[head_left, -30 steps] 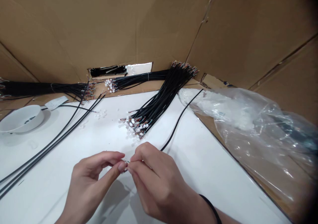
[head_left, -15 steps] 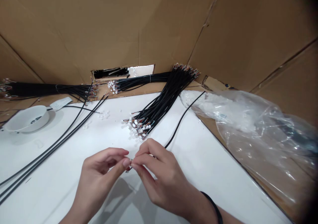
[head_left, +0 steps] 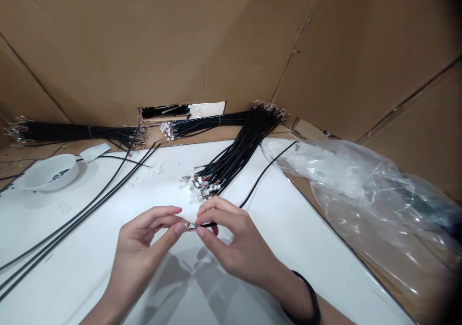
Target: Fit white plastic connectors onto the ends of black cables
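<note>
My left hand (head_left: 144,248) pinches the thin coloured wires (head_left: 190,228) at the end of a black cable (head_left: 265,170). Close on its right, my right hand (head_left: 234,241) is closed on the cable where the wires come out. From there the cable passes behind my right fingers and curves up to the right across the white table. Whether a connector sits between my left fingertips is hidden. Just beyond my hands lies a thick bundle of black cables (head_left: 240,149), with white connectors (head_left: 205,185) on its near ends.
A white bowl (head_left: 50,171) with small dark pieces stands at the left beside a paper tag (head_left: 95,152). Loose black cables (head_left: 83,217) cross the left side. More bundles (head_left: 65,131) lie along the cardboard wall (head_left: 144,41). A clear plastic bag (head_left: 353,185) covers the right edge.
My hands have drawn slightly apart, and the coloured wires and black cable end now show between them. The view has shifted slightly.
</note>
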The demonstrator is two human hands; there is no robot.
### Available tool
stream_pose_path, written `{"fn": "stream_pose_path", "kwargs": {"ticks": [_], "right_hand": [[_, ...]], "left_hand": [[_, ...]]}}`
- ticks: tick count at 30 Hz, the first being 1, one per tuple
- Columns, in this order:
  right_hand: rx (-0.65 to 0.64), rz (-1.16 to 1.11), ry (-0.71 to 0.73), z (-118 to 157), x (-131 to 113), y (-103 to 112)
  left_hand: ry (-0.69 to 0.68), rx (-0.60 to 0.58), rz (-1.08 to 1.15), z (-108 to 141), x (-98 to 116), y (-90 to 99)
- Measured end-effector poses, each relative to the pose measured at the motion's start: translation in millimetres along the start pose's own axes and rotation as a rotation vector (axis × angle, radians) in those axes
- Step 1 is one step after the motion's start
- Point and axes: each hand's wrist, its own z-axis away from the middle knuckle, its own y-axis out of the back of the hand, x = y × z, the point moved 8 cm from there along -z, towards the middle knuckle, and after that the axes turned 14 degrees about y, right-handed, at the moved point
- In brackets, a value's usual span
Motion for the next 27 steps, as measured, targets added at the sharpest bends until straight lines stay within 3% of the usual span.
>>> {"fn": "stream_pose_path", "kwargs": {"ticks": [6, 9, 20, 27], "right_hand": [[0.049, -0.017, -0.041, -1, 1, 5], [0.071, -0.039, -0.064, -2, 2, 7], [0.09, -0.048, -0.012, -5, -4, 9], [0.083, -0.025, 0.002, -4, -6, 9]], "left_hand": [[-0.287, 0.103, -0.087, 14, 20, 4.8], [-0.391, 0.051, -0.191, 15, 24, 1.2], [-0.294, -0.056, -0.241, 4, 11, 1.3], [-0.325, -0.067, -0.242, 6, 17, -2.2]]}}
